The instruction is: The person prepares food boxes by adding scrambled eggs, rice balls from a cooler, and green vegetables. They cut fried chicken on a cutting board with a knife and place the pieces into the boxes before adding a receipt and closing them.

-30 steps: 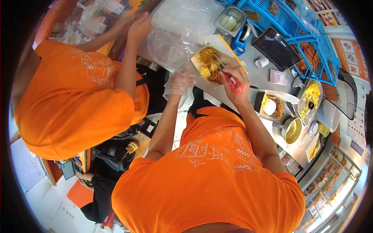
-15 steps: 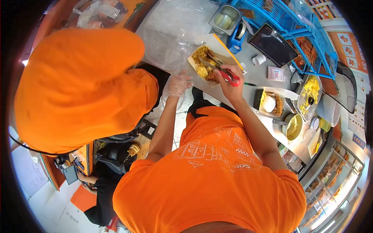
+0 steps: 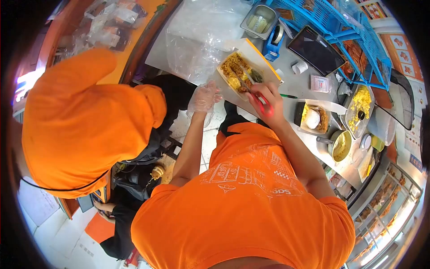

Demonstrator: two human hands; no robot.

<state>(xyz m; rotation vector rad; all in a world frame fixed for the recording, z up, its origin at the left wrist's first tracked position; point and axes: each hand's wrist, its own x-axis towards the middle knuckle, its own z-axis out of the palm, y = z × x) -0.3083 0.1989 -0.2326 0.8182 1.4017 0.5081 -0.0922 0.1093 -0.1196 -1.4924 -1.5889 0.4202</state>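
My right hand (image 3: 269, 105) is closed round the red handles of a pair of scissors (image 3: 245, 80). Their blades stand apart, pointing into the food in a paper takeaway box (image 3: 265, 59) with its lid raised. Inside the box lie yellowish-brown noodles (image 3: 234, 64), yellow pieces and a dark green item (image 3: 256, 75). My left hand (image 3: 205, 97), in a clear plastic glove, hovers left of the box by the counter edge. Its fingers are loosely bent and apart, with nothing visible in them.
A second box (image 3: 316, 117) holds white rice and brown food. Beyond it are a pot (image 3: 341, 145) and a tray of yellow food (image 3: 359, 105). A tablet (image 3: 316, 50), tape dispenser (image 3: 273, 42) and blue rack (image 3: 329, 22) stand behind. A co-worker in orange (image 3: 85, 130) is at left.
The scissors have shifted slightly within the box, and the dark green item now shows. My left hand has hardly moved. The co-worker at left has leaned away, further left.
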